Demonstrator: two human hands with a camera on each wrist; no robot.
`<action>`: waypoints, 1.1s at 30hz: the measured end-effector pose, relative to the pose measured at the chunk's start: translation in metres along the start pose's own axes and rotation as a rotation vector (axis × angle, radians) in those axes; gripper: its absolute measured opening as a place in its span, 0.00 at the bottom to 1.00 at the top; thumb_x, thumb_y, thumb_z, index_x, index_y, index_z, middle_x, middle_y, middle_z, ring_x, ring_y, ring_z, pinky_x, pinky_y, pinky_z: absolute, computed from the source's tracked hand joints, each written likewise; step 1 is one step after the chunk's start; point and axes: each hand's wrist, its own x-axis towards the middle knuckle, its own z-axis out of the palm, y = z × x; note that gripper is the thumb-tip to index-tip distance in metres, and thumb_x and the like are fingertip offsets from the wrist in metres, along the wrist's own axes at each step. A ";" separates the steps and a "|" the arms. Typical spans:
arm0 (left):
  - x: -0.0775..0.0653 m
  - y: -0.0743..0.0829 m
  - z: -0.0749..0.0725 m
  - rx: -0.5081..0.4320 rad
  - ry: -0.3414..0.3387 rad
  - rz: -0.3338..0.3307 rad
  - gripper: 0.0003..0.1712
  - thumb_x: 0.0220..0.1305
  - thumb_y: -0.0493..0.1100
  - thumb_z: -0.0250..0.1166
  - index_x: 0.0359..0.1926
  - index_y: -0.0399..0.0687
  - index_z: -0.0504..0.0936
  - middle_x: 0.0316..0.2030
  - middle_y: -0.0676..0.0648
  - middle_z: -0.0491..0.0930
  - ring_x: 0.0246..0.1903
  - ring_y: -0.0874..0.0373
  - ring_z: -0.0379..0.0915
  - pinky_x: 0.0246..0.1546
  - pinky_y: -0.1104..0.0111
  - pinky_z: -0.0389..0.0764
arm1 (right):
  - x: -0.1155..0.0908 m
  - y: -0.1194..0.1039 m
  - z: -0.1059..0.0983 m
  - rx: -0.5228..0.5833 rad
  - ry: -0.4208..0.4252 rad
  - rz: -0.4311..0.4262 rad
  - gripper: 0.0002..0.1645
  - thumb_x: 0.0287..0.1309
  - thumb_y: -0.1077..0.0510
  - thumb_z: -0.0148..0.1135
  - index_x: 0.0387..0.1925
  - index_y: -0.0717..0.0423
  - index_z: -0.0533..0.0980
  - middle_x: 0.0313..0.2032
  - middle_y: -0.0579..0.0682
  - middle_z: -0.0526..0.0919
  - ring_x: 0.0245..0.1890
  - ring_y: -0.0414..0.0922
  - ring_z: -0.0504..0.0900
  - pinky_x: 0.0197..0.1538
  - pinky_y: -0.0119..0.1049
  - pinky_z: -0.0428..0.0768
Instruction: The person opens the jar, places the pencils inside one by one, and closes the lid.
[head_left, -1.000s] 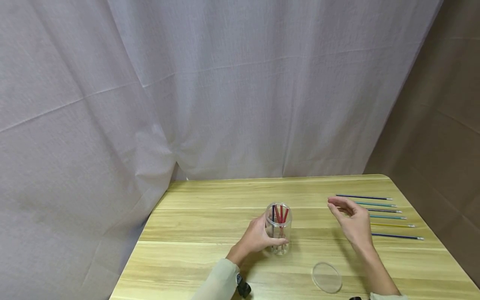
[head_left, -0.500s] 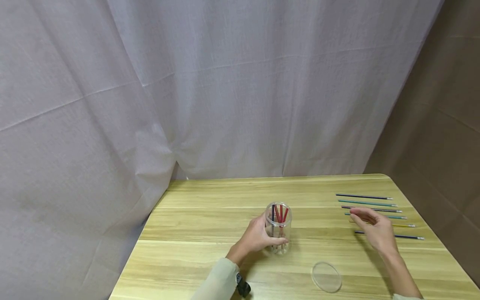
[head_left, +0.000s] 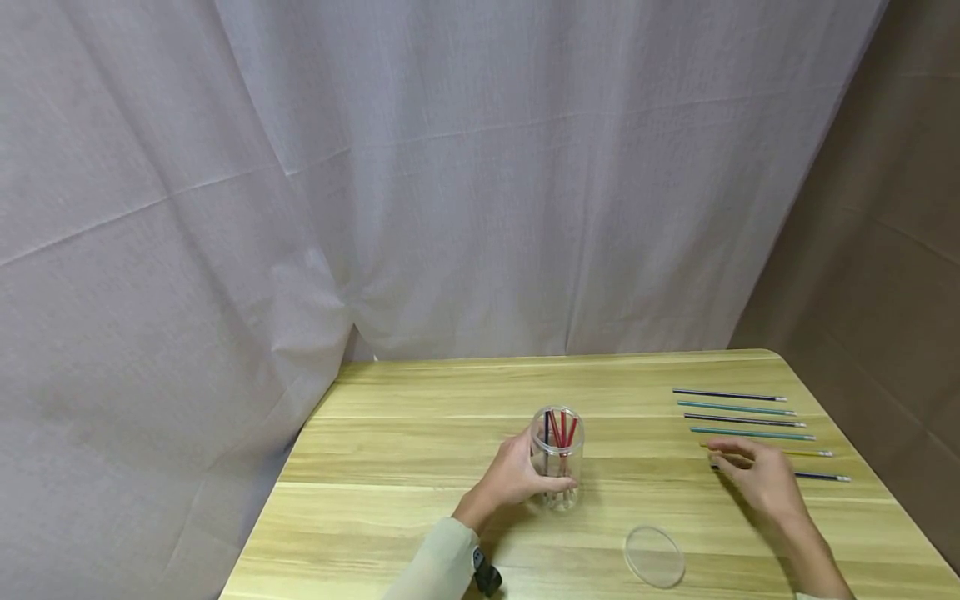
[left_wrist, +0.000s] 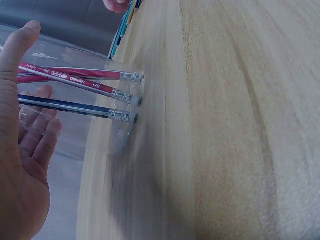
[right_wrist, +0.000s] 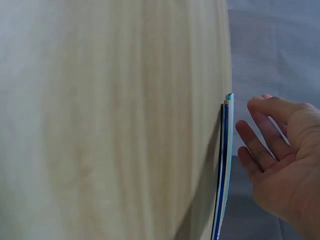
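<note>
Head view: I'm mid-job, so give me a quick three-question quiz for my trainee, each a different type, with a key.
1. Fill the gap: the ___ hand grips the jar.
2. Where is the lid?
A) On the jar
B) On the table
C) Inside the jar
3. How many pencils lie outside the jar?

Key: 1. Left; the left hand is curled round it. 2. B. 3. Six.
</note>
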 end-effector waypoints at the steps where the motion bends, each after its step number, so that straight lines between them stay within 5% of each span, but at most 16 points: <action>1: 0.000 0.000 0.000 -0.001 0.000 0.000 0.51 0.50 0.63 0.85 0.72 0.62 0.70 0.55 0.60 0.84 0.59 0.63 0.78 0.62 0.62 0.79 | 0.000 0.002 0.001 -0.014 0.014 -0.022 0.14 0.66 0.62 0.74 0.52 0.58 0.87 0.48 0.61 0.90 0.47 0.55 0.89 0.39 0.18 0.76; 5: 0.000 0.001 -0.001 -0.007 -0.005 -0.004 0.51 0.50 0.62 0.85 0.72 0.64 0.70 0.57 0.60 0.84 0.60 0.63 0.78 0.63 0.62 0.78 | 0.000 0.011 0.004 -0.037 0.051 -0.092 0.15 0.61 0.67 0.76 0.50 0.58 0.87 0.44 0.58 0.91 0.38 0.30 0.85 0.39 0.16 0.74; 8: 0.000 0.000 -0.001 -0.012 -0.005 -0.006 0.52 0.50 0.62 0.85 0.72 0.64 0.70 0.57 0.60 0.84 0.60 0.63 0.77 0.63 0.62 0.77 | 0.000 0.016 0.004 -0.034 0.058 -0.109 0.15 0.60 0.68 0.76 0.49 0.58 0.87 0.44 0.57 0.91 0.37 0.23 0.81 0.40 0.16 0.74; 22: 0.000 0.000 0.000 -0.015 -0.003 0.001 0.51 0.50 0.62 0.85 0.73 0.64 0.70 0.57 0.60 0.84 0.60 0.63 0.78 0.63 0.62 0.77 | -0.001 0.023 0.003 -0.081 0.062 -0.103 0.14 0.57 0.67 0.78 0.46 0.57 0.89 0.40 0.55 0.92 0.37 0.25 0.82 0.42 0.15 0.71; 33: 0.000 -0.001 0.000 -0.001 -0.008 -0.012 0.53 0.51 0.63 0.84 0.74 0.62 0.69 0.57 0.60 0.84 0.60 0.63 0.78 0.63 0.62 0.77 | -0.001 0.026 0.009 -0.095 0.068 -0.198 0.17 0.50 0.74 0.78 0.42 0.58 0.88 0.35 0.51 0.92 0.34 0.26 0.83 0.40 0.13 0.72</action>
